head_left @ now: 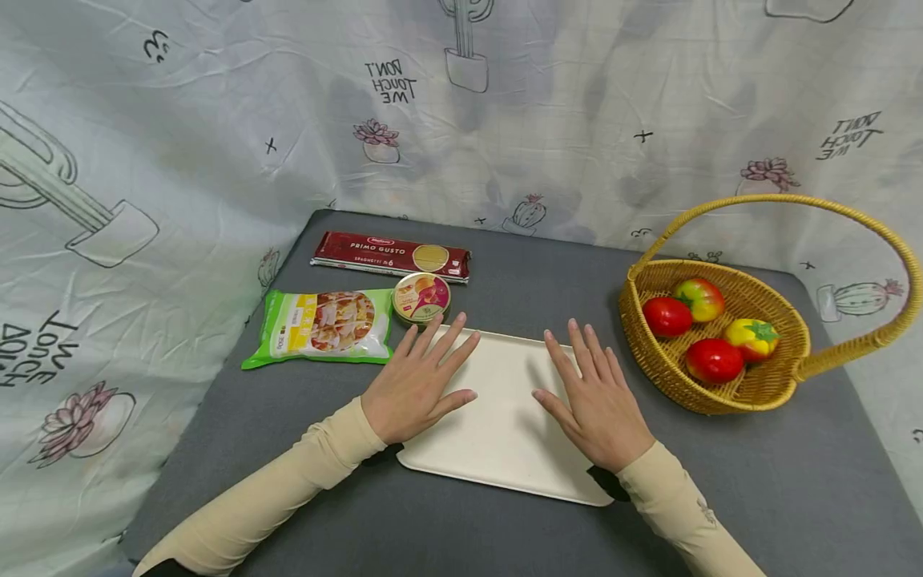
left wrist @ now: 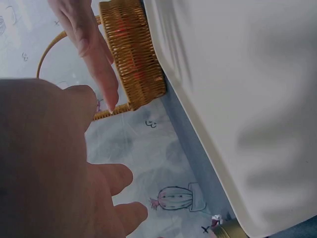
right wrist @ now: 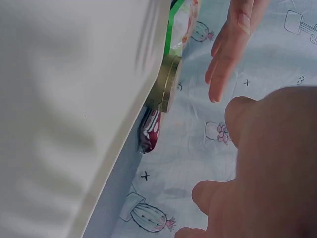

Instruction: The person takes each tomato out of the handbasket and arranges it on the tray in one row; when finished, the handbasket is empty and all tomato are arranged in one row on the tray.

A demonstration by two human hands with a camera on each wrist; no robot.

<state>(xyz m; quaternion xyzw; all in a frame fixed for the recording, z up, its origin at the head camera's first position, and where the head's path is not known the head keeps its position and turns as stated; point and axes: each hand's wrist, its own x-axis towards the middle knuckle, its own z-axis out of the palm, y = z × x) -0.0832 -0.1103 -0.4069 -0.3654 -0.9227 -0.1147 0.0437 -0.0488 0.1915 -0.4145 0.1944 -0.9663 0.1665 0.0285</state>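
Note:
Both hands hover over a cream rectangular tray [head_left: 505,417], palms down, with fingers spread and nothing held. The left hand [head_left: 418,385] is above the tray's left side, its fingertips near a round tin [head_left: 421,296]. Over the tray's right side is the right hand [head_left: 602,409]. In the wrist views each hand shows apart from the tray surface, which carries soft shadows. Left of the tin lies a green-and-white food bag [head_left: 332,324]. Behind them is a dark red spaghetti pack [head_left: 392,255].
A yellow wicker basket [head_left: 642,353] with a tall handle stands at the right, holding red and yellow-red artificial fruits or vegetables [head_left: 714,361]. Everything sits on a grey table [head_left: 346,513]. A printed curtain [head_left: 548,104] hangs behind and at the left.

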